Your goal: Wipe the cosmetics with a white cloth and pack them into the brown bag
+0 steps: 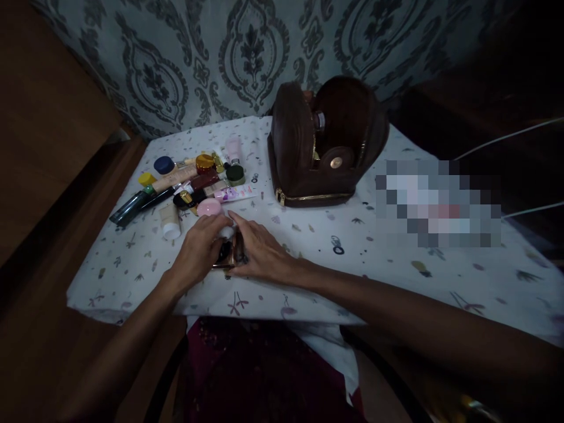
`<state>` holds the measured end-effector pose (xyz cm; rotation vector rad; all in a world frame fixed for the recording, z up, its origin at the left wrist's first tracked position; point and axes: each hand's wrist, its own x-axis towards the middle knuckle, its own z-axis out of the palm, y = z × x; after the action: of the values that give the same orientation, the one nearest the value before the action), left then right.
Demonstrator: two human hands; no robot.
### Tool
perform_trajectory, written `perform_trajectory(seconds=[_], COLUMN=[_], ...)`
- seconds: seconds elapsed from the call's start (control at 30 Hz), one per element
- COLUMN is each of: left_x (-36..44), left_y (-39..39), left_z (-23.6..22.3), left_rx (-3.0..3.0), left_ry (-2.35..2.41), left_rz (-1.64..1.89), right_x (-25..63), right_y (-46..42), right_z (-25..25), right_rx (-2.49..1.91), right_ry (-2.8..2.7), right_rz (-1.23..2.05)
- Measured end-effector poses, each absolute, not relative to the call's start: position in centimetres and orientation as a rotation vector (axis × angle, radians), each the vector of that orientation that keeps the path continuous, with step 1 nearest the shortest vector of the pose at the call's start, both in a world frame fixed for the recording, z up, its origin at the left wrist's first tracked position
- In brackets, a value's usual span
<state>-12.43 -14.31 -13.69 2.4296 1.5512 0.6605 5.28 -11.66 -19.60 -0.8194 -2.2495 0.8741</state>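
L grip (201, 242), R grip (263, 251) — dk item (224, 256), axis unclear — gold edge (223, 267) near.

I see a glossy container (225, 252) near the bench's (110, 282) front edge, matt cloth (299, 235), a smooth leather-like bag (326, 182), shiny metal zip (317, 200).

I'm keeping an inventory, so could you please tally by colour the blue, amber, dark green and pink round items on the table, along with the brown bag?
Blue round item: 1
Amber round item: 1
Dark green round item: 1
Pink round item: 1
Brown bag: 1
Total: 5
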Motion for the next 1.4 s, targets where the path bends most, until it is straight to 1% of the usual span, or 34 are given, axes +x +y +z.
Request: perform_trajectory(seconds=[0.67,1.0,1.2,1.4], left_x=[-12.8,-13.3,-14.5,-16.1], left_y=[-16.5,-17.9,-18.7,-19.9], left_z=[-12.5,-12.5,-13.0,-13.9], left_rx=[2.567,2.571,2.597,2.533], left_ry=[1.134,1.078,1.066,1.176], left_rz=[0.519,0.473,0.512,0.678], right_x=[5.4,5.5,5.4,5.3], right_y=[-11.8,-11.7,-11.8,-11.8], right_z=[-19.5,-19.1,-19.1,-19.2], right_rx=[-0.825,-0.828,-0.838,-0.841], right_ry=[-2.23,-2.279,-2.282,-2.289], right_rz=[0.899,0.9,0.87,0.861])
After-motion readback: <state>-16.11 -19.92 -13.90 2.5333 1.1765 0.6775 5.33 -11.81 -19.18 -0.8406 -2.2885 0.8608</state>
